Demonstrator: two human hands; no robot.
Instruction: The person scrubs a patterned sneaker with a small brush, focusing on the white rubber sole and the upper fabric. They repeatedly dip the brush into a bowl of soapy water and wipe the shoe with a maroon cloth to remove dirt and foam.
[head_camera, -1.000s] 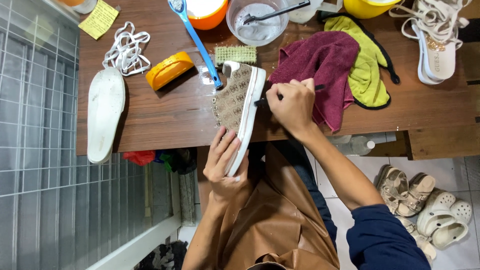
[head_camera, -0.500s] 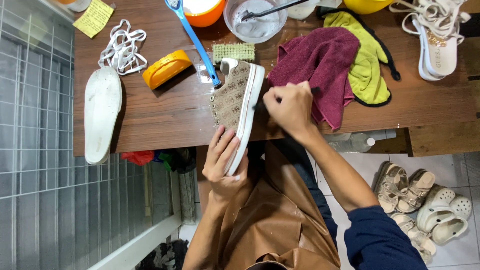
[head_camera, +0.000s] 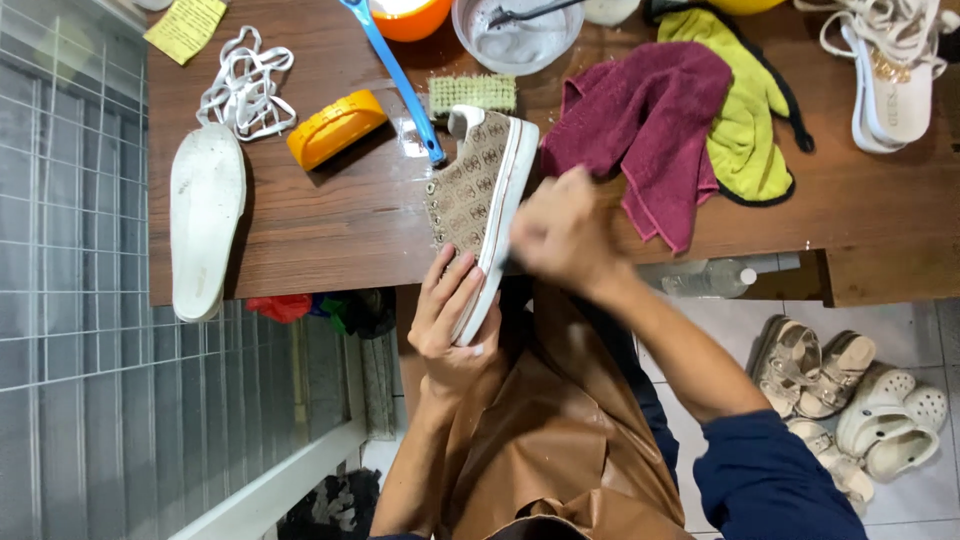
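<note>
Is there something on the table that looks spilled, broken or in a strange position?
Mostly it is working clutter. A white shoe insole hangs past the wooden table's near edge. The maroon cloth and yellow-green cloth lie crumpled and overlapping. A wet-looking patch shows beside the blue brush handle.

Two cloths, two brushes, one patterned sneaker, perhaps four floor sandals.

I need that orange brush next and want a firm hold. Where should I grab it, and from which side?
Grip the orange brush across its long rounded back, probably coming from above on its free near edge. It lies flat and tilted on the table, with the blue handle close along its right end and white laces to its left.
</note>
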